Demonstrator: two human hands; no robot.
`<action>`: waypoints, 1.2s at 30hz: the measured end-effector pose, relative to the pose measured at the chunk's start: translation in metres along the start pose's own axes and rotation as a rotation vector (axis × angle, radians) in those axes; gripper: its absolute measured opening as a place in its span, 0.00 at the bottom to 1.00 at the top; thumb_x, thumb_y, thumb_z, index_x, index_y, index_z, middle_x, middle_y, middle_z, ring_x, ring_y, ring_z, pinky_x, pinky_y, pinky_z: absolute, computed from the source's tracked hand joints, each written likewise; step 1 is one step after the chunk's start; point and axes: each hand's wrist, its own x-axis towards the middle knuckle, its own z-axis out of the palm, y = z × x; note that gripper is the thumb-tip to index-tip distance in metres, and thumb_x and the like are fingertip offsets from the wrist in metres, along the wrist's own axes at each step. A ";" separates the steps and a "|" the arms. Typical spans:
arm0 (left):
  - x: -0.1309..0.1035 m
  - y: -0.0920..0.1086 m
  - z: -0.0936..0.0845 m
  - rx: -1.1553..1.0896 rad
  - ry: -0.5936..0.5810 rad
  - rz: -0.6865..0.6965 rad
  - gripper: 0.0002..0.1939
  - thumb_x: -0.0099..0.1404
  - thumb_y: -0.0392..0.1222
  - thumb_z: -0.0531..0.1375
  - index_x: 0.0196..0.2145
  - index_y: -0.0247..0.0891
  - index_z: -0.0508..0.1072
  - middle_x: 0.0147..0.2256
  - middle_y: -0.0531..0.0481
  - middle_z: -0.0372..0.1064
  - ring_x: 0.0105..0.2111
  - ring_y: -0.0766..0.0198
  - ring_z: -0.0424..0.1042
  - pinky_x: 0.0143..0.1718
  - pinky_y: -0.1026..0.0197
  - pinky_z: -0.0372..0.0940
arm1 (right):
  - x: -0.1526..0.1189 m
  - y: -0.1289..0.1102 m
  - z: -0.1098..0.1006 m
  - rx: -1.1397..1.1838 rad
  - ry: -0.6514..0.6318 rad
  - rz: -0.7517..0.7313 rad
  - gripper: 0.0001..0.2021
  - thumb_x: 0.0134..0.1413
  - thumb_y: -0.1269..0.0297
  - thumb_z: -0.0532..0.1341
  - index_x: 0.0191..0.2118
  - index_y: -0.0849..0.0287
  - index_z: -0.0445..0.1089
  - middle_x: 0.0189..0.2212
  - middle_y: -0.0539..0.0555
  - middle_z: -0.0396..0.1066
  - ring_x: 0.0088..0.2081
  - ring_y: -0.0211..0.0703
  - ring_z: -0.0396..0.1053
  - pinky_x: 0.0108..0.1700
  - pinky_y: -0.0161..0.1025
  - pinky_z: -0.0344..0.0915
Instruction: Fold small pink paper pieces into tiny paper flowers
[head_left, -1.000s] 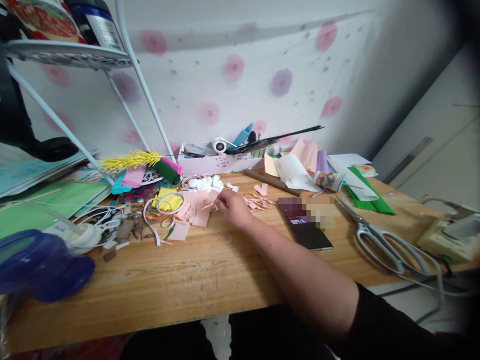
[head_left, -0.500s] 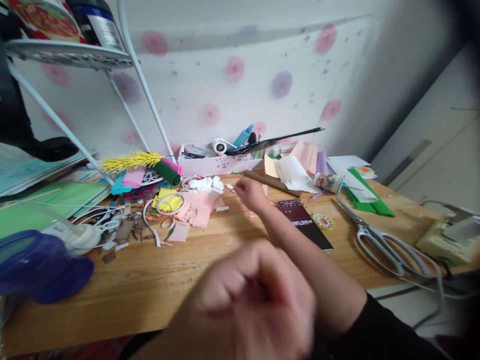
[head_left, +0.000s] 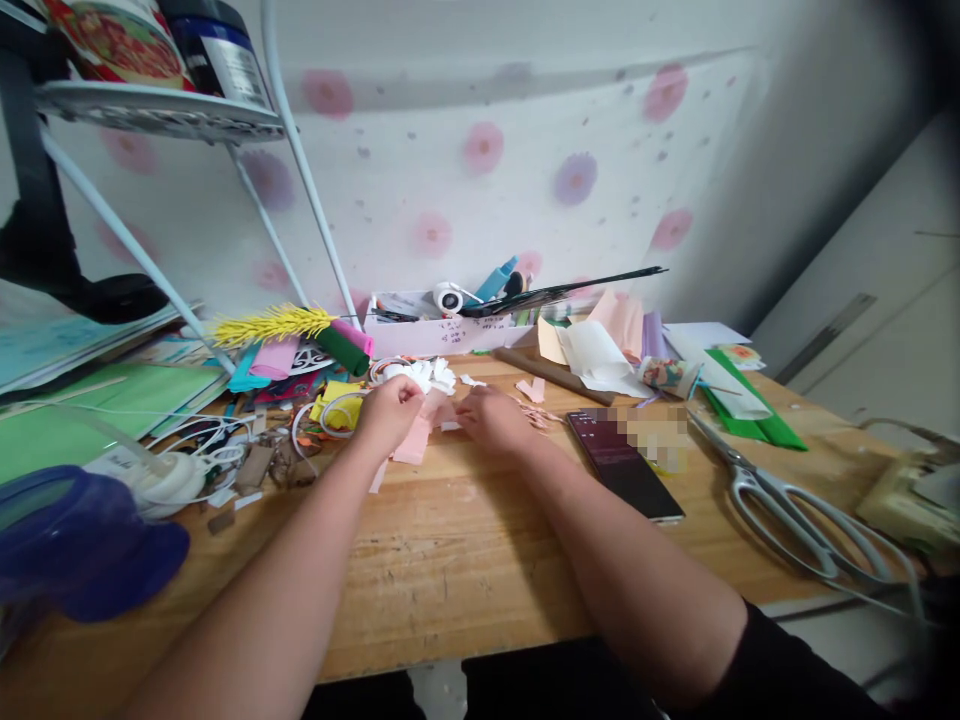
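Observation:
Both my hands are over the pink crepe paper pieces (head_left: 412, 446) in the middle of the table. My left hand (head_left: 388, 412) has its thumb and fingers pinched together at the upper edge of the paper. Beside it, my right hand (head_left: 489, 418) curls its fingers closed on the right end of a pink piece that spans the gap between the hands. The fingertips are small and partly hidden. Behind the hands lie white petal-like pieces (head_left: 421, 376). Thin pink strips (head_left: 538, 417) lie just right of my right hand.
A phone (head_left: 622, 470) and large scissors (head_left: 780, 510) lie to the right. Yellow paper (head_left: 335, 402), scraps and white cords crowd the left. A purple container (head_left: 90, 540) stands near left. Behind are a white box (head_left: 457, 333), a wire rack (head_left: 300, 170) and a brown roll (head_left: 551, 376).
My left hand has moved from close to the camera, forward to the pink paper. My right hand has stayed near the table's middle and now meets the paper. The view has shifted slightly.

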 end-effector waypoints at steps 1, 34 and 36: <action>-0.003 -0.005 0.003 0.083 -0.019 0.015 0.04 0.49 0.40 0.53 0.23 0.39 0.66 0.22 0.54 0.64 0.23 0.67 0.62 0.24 0.66 0.54 | 0.000 -0.003 0.003 -0.027 -0.019 -0.019 0.06 0.46 0.67 0.56 0.27 0.59 0.69 0.30 0.56 0.67 0.37 0.44 0.62 0.37 0.35 0.55; -0.024 0.005 0.017 -0.524 -0.293 -0.151 0.10 0.50 0.43 0.58 0.30 0.35 0.64 0.20 0.55 0.65 0.21 0.69 0.65 0.25 0.66 0.60 | -0.001 -0.016 0.006 0.655 -0.041 0.151 0.10 0.46 0.63 0.54 0.28 0.63 0.68 0.19 0.47 0.62 0.21 0.30 0.56 0.24 0.28 0.51; -0.024 0.003 0.019 -0.518 -0.285 -0.150 0.10 0.50 0.42 0.58 0.30 0.36 0.64 0.21 0.55 0.65 0.21 0.69 0.65 0.25 0.65 0.60 | -0.001 -0.017 0.004 0.606 -0.033 0.154 0.10 0.45 0.62 0.55 0.28 0.63 0.68 0.19 0.47 0.63 0.22 0.30 0.56 0.24 0.28 0.51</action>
